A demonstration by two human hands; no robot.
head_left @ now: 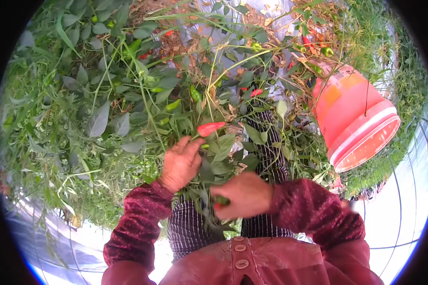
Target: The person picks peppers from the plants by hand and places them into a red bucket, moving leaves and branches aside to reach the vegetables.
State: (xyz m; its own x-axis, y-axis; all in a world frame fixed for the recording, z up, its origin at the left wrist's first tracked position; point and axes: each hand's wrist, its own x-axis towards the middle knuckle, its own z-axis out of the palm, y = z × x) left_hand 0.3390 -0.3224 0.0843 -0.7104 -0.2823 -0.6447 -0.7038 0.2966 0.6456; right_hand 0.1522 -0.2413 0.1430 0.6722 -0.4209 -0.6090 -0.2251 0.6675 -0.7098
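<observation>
My left hand (181, 162) is closed, its thumb and fingers pinched at the stem end of a red chili pepper (210, 128) among the leaves. To its right and lower, my right hand (245, 195) is curled and slightly blurred by motion. A chili pepper with green and red parts (221, 203) shows at its fingers; the rest of it is hidden. Just below the left hand's red pepper is a small green pepper (204, 147). More green peppers (173, 105) hang on the plant nearby, and another red pepper (256, 92) lies farther up.
A pinkish-red bucket (345, 102) with a white rim stands at the right, its mouth toward the lower right of the view. Dense pepper foliage (100, 118) fills the left. Pale ground sheeting (218, 28) with dry leaves shows at the top. My striped trouser legs (195, 223) are below.
</observation>
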